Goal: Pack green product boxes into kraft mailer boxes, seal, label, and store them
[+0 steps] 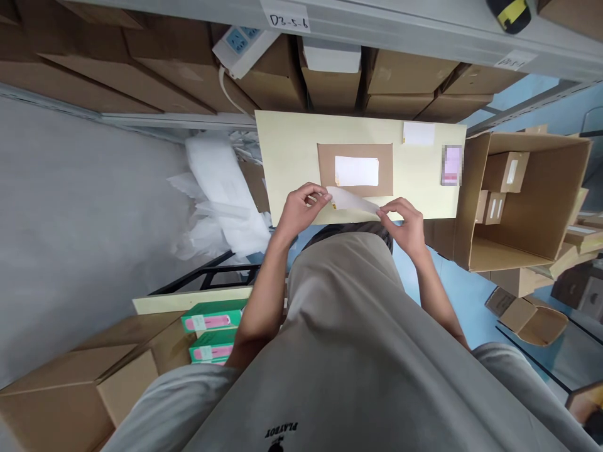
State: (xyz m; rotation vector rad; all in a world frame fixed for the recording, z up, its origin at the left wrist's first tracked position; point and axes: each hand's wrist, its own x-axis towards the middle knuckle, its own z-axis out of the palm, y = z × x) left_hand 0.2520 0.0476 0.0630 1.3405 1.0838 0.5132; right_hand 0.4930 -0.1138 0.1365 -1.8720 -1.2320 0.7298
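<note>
My left hand and my right hand each pinch one end of a thin white label. It is stretched between them, bowed a little, over the near edge of the pale yellow board. Just beyond lies a flat brown cardboard piece, perhaps a small box, with a white label stuck on its top. Toward the board's back right sits another white label sheet. A blurred-out pink phone-like object rests by the right edge.
A large open carton holding small boxes stands to the right. White wrapping film lies to the left. Behind are shelved cartons and a power strip. Green boxes sit at lower left, and a small open box at lower right.
</note>
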